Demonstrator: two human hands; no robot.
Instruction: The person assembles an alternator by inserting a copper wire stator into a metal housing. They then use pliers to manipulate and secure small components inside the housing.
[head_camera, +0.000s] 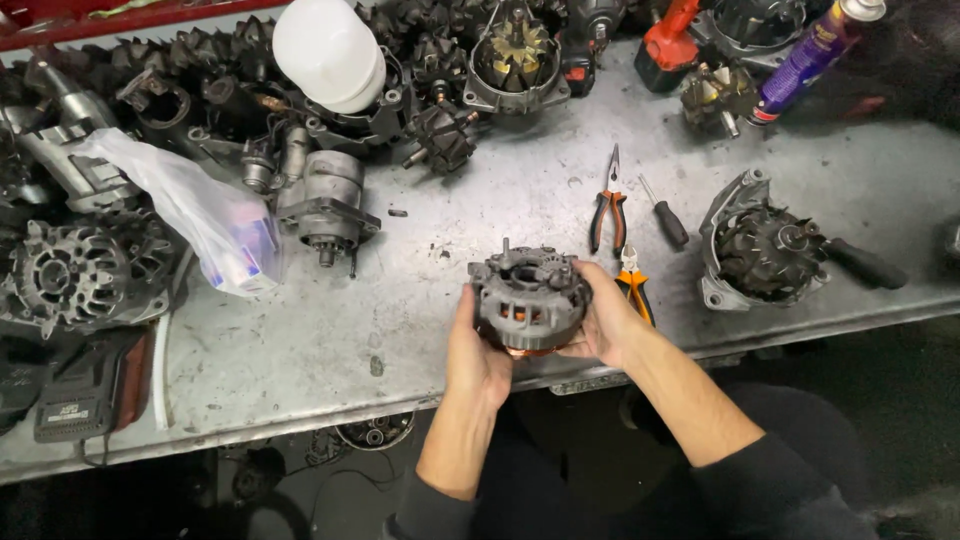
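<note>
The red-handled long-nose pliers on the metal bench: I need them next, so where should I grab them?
Grip the red-handled long-nose pliers by the two handles, coming from the near bench edge. The handles point toward you; the thin jaws point away, and the black-handled screwdriver lies close on the right.

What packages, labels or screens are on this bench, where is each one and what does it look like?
Spray can: top right, lying tilted, purple cylinder with yellow label print and a pale cap.
Plastic bag: left of centre, clear and crumpled, with a white, blue and red package inside.
White container: top centre, rounded, plain.
Battery pack: lower left, dark block with a pale label.
No screens.
</note>
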